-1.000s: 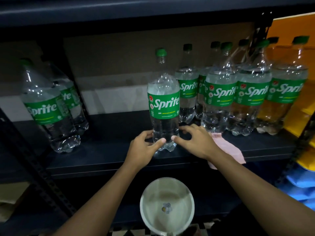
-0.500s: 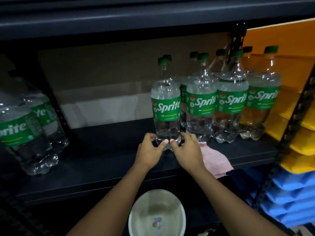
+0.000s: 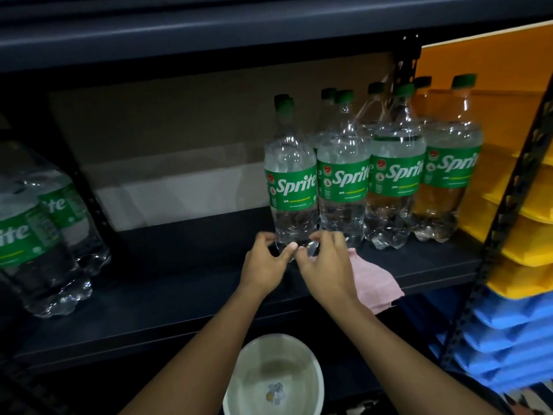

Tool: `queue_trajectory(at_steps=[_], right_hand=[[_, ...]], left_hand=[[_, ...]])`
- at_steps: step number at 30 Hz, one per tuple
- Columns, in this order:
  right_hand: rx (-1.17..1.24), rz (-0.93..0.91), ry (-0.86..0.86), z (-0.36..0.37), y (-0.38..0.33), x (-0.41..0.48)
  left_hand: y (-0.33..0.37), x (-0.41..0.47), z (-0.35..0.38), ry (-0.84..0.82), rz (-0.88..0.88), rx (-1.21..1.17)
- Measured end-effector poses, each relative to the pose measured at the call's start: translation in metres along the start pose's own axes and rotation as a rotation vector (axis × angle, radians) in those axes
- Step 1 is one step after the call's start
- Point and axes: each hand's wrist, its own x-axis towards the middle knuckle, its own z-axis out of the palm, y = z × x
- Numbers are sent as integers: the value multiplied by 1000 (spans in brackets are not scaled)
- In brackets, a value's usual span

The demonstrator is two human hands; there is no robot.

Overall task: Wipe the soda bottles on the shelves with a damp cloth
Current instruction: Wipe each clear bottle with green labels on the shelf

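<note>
Dim scene, soft and a little grainy. The shelf board [image 3: 167, 298] and the beam [image 3: 209, 34] above go near black, detail lost. Light falls off toward the back wall [image 3: 164, 139]; the pale bowl [image 3: 257, 363] catches the most. Small white glints on the shoulder of the front bottle [image 3: 291, 163]; green labels read clearly. Left hand [image 3: 263, 266] and right hand [image 3: 327, 266] slightly smeared at the fingertips. Yellow trays [image 3: 526, 250] saturated, showing orange through the end bottle [image 3: 446, 205]. Wide-angle bend: left bottles [image 3: 39, 235] lean and stretch.
</note>
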Motion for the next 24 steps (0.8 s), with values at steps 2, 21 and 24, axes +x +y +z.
queue_trajectory(at_steps=[2, 21, 24], right_hand=[[-270, -71, 65, -10, 5, -6], [-557, -224, -361, 37, -39, -44], [-654, -119, -393, 56, -60, -40]], left_hand=[[-1, 0, 0, 2, -8, -4], [-26, -48, -84, 121, -64, 6], [-34, -64, -114, 142, -86, 28]])
